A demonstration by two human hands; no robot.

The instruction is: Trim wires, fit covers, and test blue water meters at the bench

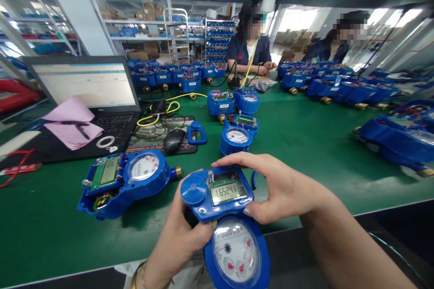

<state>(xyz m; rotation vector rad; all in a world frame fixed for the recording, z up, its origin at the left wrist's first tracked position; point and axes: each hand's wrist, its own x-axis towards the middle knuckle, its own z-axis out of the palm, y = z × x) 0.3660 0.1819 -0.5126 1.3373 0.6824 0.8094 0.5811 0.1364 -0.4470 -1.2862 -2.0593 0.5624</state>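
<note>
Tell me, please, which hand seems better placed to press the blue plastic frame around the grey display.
Likely the right hand: it curves around the right side of the blue plastic frame, while the left hand seems busy supporting the blue, round-dialled meter.

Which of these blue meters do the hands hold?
The bottom-centre meter, between the left hand and right hand; other nearby meters rest on the green table.

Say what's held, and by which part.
A blue meter, by its display end: left hand grips the left side, thumb near the dial; right hand holds the top and right edges.
</note>
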